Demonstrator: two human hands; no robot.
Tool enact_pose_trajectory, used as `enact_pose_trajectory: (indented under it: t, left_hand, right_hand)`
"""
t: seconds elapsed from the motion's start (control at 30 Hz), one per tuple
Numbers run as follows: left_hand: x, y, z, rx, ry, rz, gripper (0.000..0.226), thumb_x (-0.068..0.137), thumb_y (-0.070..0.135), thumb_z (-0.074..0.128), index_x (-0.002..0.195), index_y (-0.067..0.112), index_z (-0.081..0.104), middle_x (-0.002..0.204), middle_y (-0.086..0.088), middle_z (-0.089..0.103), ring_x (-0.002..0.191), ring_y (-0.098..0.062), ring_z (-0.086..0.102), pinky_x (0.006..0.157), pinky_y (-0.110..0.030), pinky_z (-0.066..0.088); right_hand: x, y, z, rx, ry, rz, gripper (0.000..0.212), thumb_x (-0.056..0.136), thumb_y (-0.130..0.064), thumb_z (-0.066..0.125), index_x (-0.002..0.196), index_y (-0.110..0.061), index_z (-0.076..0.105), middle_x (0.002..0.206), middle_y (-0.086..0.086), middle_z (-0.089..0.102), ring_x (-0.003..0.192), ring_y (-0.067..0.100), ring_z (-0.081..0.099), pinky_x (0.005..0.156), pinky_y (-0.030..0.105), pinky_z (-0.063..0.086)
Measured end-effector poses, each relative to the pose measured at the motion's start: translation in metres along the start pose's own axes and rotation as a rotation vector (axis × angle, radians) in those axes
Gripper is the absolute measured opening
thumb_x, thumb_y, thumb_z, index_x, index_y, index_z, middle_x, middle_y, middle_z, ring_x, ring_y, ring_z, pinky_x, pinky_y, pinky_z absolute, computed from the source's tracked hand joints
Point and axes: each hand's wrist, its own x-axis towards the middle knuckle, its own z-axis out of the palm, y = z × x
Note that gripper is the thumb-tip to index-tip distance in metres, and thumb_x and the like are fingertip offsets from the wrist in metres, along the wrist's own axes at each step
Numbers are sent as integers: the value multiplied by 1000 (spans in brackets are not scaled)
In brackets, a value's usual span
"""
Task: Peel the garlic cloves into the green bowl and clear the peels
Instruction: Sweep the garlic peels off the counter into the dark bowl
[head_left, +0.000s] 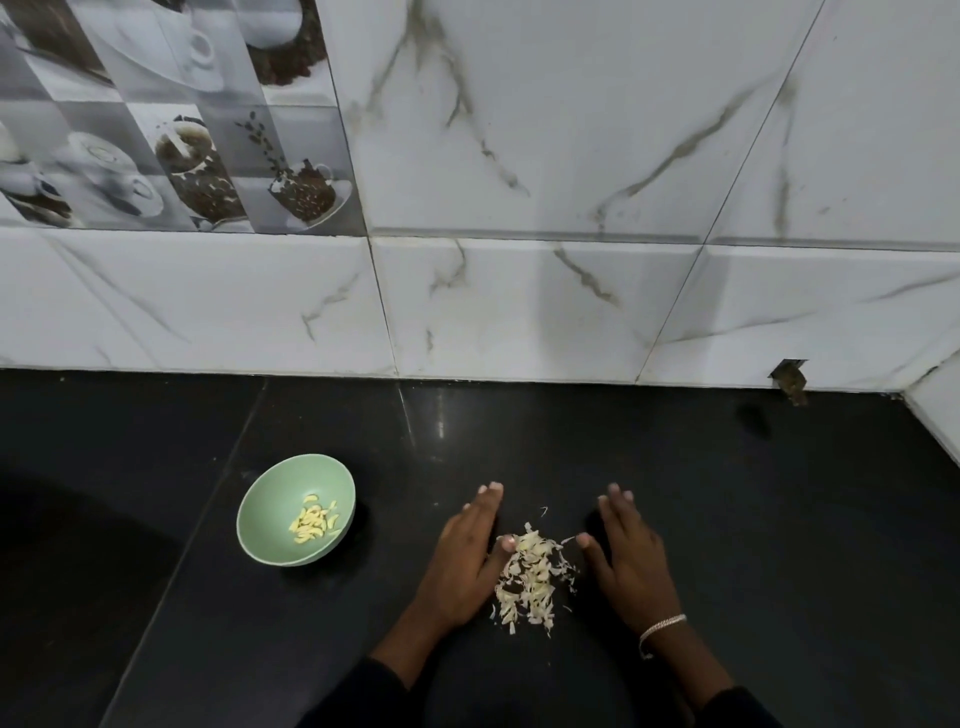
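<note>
A loose heap of pale, papery garlic peels is shown on the black counter, flanked by the left hand and right hand, both laid flat with fingers straight and together. Yellowish peeled cloves are gathered in the green bowl, at left. No writing is legible.
</note>
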Motion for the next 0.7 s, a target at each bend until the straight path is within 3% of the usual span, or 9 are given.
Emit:
enact_pose_trajectory:
  t: [0.13,0.27,0.4,0.5,0.6,0.7]
  left_hand:
    - [3,-18,1,295,-95,-119,88,95,77,9,161,19,7,168,4,-4,153,-6,-15,127,-38,7]
    - [0,-15,11,421,-168,-118,99,90,84,8,160,15,-5,166,2,-21,151,-9,-25,127,-36,0]
    - [-7,-6,20,412,-250,24,91,94,79,7,161,18,-2,167,5,-18,151,-7,-24,127,-37,4]
    - [-15,-6,22,277,-300,135,74,102,65,19,162,23,3,168,9,-8,152,-1,-16,126,-37,11]
    - [-16,-4,17,93,-184,93,74,103,63,26,162,25,3,169,11,-2,153,1,-7,126,-34,12]
    - [2,-5,9,161,-92,-13,79,99,70,17,162,24,4,169,9,-2,153,-1,-12,126,-35,8]
  right_hand:
    - [10,25,-7,-290,-89,166,103,84,-87,3,161,-18,10,169,-3,-6,154,16,-13,123,47,6]
    - [-2,14,5,-355,-192,37,101,84,-89,5,160,-23,-7,166,-6,-20,152,19,-23,124,48,0]
    - [-21,-8,21,-315,-240,-121,90,90,-85,10,160,-29,0,166,-14,-15,153,16,-19,121,45,-3]
    - [-27,-13,27,-205,-274,-224,82,92,-80,3,160,-34,7,163,-24,-16,153,7,-14,122,44,2]
    - [-12,-16,19,-8,-200,-177,84,91,-81,6,159,-31,9,166,-18,-4,153,1,-4,122,38,15]
    - [17,-12,11,-97,-178,-114,95,86,-85,1,160,-25,5,166,-10,-9,153,6,-10,122,35,7]
